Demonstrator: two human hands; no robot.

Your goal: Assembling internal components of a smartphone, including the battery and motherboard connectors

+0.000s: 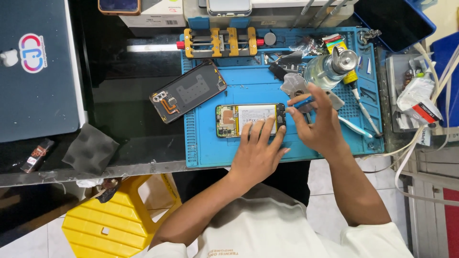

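Nearest the camera, the left hand presses spread fingers flat on the opened phone with exposed battery and circuit board. Just beyond, the right hand pinches a slim blue-handled tool at the phone's end; a slip could gouge the board or battery on the blue silicone mat.

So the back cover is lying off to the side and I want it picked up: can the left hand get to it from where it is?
Probably yes. The left hand rests on the opened phone, and the back cover lies just beyond it at the blue mat's edge, with nothing between them.
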